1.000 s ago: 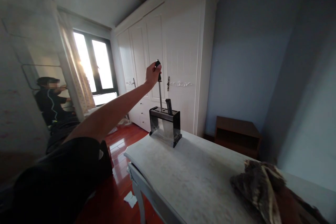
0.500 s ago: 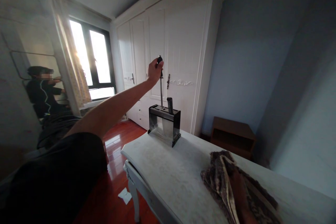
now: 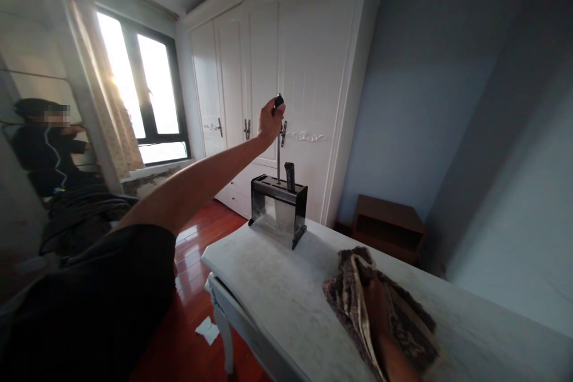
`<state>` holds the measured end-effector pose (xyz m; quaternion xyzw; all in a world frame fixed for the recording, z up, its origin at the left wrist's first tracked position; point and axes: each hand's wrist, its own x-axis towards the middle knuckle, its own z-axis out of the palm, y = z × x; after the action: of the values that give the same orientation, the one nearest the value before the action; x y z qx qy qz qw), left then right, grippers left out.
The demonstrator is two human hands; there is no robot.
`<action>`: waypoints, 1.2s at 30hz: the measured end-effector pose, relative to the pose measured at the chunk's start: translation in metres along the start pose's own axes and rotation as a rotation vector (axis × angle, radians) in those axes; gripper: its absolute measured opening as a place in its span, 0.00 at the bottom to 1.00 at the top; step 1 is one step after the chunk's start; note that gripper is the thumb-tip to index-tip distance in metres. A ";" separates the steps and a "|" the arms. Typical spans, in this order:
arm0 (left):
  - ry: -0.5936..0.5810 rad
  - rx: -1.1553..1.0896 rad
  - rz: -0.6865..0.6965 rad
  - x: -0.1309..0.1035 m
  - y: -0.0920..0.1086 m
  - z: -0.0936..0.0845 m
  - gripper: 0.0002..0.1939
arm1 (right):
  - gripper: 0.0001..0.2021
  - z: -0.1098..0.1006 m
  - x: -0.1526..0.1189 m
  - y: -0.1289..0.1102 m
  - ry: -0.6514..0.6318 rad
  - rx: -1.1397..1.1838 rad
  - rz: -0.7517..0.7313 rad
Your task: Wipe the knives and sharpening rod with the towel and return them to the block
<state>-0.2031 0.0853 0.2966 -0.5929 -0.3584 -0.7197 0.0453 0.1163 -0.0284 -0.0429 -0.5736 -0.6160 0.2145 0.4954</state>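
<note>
My left hand (image 3: 271, 117) is stretched forward, closed around the black handle of a sharpening steel (image 3: 279, 158). Its metal rod stands nearly upright, with the lower end in the top of a black knife block (image 3: 274, 186) with clear sides. Just right of the rod, a black knife handle (image 3: 290, 176) sticks up from the block. My right hand (image 3: 376, 305), slightly blurred, is closed on a brown patterned cloth (image 3: 409, 325) lying bunched on the white table (image 3: 277, 286). The cloth's folds partly hide those fingers.
Behind the table stands a white wardrobe (image 3: 313, 71). A brown wooden cabinet (image 3: 389, 215) is by the blue wall. White paper (image 3: 207, 330) lies on the red floor (image 3: 192, 286). On the left, a person in dark clothes (image 3: 45, 152) is near the curtain (image 3: 102, 77).
My right hand and the cloth have moved left and farther up the table. The top of the steel has shifted slightly right with my left hand. The view has turned a little right.
</note>
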 end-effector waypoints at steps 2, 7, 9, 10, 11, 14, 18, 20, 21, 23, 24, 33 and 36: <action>0.002 -0.006 0.004 0.001 -0.004 -0.001 0.05 | 0.10 0.004 0.000 -0.007 -0.033 0.007 0.036; 0.000 -0.022 -0.001 0.006 -0.013 0.000 0.05 | 0.13 0.012 -0.002 -0.015 -0.046 0.025 0.059; -0.007 -0.023 0.003 0.008 -0.016 0.002 0.05 | 0.14 0.013 -0.003 -0.016 -0.046 0.040 0.068; -0.012 -0.023 0.006 0.009 -0.016 0.003 0.04 | 0.15 0.013 -0.003 -0.017 -0.046 0.048 0.072; -0.018 -0.022 0.010 0.009 -0.017 0.004 0.04 | 0.16 0.013 -0.004 -0.017 -0.047 0.053 0.075; -0.036 -0.023 0.023 0.008 -0.016 0.006 0.03 | 0.19 0.011 -0.005 -0.021 -0.052 0.066 0.074; -0.053 -0.035 0.015 0.004 -0.012 0.004 0.04 | 0.17 0.007 -0.005 -0.025 -0.056 0.055 0.067; -0.058 -0.031 0.007 0.002 -0.011 0.003 0.04 | 0.14 0.007 -0.005 -0.026 -0.052 0.040 0.068; -0.060 -0.024 0.006 0.001 -0.011 0.003 0.04 | 0.14 0.007 -0.005 -0.026 -0.047 0.037 0.072; -0.058 -0.006 0.005 -0.001 -0.013 0.003 0.04 | 0.12 0.007 -0.005 -0.027 -0.040 0.048 0.072; -0.055 0.004 0.003 -0.002 -0.014 0.002 0.04 | 0.12 0.008 -0.005 -0.027 -0.039 0.057 0.069; -0.062 0.052 -0.026 -0.022 -0.030 0.001 0.04 | 0.18 0.009 -0.004 -0.022 -0.056 0.092 0.055; -0.073 0.081 -0.055 -0.032 -0.036 0.001 0.04 | 0.18 0.009 -0.003 -0.020 -0.069 0.084 0.084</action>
<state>-0.2106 0.1005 0.2514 -0.6062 -0.4051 -0.6834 0.0365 0.0983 -0.0334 -0.0317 -0.5700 -0.5986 0.2802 0.4881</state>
